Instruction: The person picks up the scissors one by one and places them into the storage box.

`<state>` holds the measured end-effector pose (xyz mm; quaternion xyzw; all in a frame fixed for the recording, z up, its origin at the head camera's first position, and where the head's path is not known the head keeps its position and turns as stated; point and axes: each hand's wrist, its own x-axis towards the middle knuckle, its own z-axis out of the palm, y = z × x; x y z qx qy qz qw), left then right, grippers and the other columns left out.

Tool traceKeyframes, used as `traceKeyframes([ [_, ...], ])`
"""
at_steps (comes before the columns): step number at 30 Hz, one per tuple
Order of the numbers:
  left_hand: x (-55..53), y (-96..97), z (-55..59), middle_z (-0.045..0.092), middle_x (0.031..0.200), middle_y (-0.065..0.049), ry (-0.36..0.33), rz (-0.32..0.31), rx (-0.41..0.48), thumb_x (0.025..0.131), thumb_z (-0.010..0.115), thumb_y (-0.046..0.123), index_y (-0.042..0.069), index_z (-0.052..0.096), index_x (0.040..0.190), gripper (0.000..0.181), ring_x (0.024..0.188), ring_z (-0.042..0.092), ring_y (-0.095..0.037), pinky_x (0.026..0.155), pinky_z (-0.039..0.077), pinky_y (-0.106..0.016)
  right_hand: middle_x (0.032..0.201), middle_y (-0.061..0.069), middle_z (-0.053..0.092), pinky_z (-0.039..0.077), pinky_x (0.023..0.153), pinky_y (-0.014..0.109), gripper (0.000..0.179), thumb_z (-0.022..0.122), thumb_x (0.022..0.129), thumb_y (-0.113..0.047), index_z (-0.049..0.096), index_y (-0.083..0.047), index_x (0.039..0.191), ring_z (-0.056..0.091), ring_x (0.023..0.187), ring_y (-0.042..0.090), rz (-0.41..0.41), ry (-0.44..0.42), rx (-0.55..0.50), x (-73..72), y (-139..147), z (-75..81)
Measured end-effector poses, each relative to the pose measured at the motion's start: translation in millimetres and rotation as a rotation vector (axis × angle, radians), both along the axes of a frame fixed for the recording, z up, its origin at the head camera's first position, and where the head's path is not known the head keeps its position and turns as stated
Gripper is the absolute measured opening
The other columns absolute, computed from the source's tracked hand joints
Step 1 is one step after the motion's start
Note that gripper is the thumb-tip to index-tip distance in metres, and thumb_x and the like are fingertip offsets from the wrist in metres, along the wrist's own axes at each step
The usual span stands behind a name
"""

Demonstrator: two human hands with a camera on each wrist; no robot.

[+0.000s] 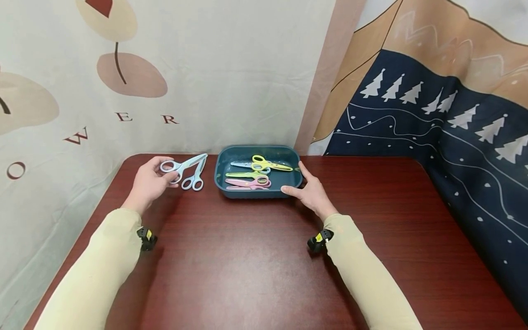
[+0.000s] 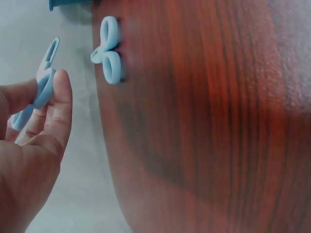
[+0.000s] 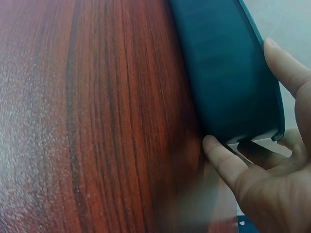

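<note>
My left hand (image 1: 144, 183) pinches a pair of light blue scissors (image 1: 190, 162) by the handle loops, raised off the table with the blades pointing right. A second light blue pair of scissors (image 1: 197, 176) rests just beside it, near the table's back edge; its loops (image 2: 112, 68) show in the left wrist view. With thumb and fingers, my right hand (image 1: 312, 192) grips the right end of a dark teal plastic box (image 1: 257, 194). Inside lie yellow scissors (image 1: 283, 167), green scissors (image 1: 240, 174), pink scissors (image 1: 239, 182) and a partly covered blue pair (image 1: 240, 164).
The dark red wood-grain table (image 1: 231, 256) extends in front of the box and to both sides. Behind it hangs a pale printed cloth (image 1: 231, 82), with a navy cloth of white trees (image 1: 396, 123) at the right. Both sleeves carry small black wrist cameras (image 1: 147, 238).
</note>
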<state>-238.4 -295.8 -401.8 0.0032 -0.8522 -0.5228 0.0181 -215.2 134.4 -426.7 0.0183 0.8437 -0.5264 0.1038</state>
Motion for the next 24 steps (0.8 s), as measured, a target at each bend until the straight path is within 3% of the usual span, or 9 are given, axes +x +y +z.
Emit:
traceKeyframes([
  [2,-1.8,1.5,0.8,0.061,0.102,-0.008,0.004,-0.012,-0.002,0.098,0.062,-0.007,-0.006,0.047,0.143,0.047,0.074,0.066,0.002,0.070,0.062,-0.025,0.172,0.006,0.021,0.030,0.123,0.051,0.102,0.082,0.091,-0.033,0.016,-0.023,0.168,0.027,0.153,0.029,0.001,0.002,-0.007,-0.1,0,-0.1],
  [7,-6.3,5.6,2.1,0.063,0.103,-0.011,0.015,-0.035,0.025,0.097,0.062,-0.009,-0.008,0.047,0.144,0.049,0.074,0.067,0.002,0.070,0.062,-0.025,0.172,0.006,0.021,0.031,0.122,0.050,0.102,0.082,0.091,-0.032,0.016,-0.022,0.168,0.026,0.153,0.029,0.002,-0.001,-0.014,-0.9,1,-0.5],
  [11,-9.2,8.9,4.0,0.062,0.100,-0.004,0.018,-0.050,0.036,0.097,0.062,-0.010,-0.009,0.045,0.146,0.052,0.075,0.067,0.002,0.070,0.062,-0.027,0.172,0.005,0.020,0.030,0.123,0.051,0.102,0.081,0.091,-0.033,0.015,-0.022,0.168,0.025,0.154,0.029,0.002,0.003,-0.004,-1.4,0,-0.7],
  [24,-13.0,23.2,16.0,0.064,0.103,-0.011,0.025,-0.087,0.015,0.097,0.063,-0.007,-0.008,0.048,0.144,0.049,0.074,0.067,0.002,0.071,0.063,-0.033,0.172,0.005,0.020,0.030,0.123,0.051,0.102,0.081,0.091,-0.033,0.015,-0.022,0.168,0.025,0.154,0.028,0.003,0.003,-0.007,-0.5,1,-0.1],
])
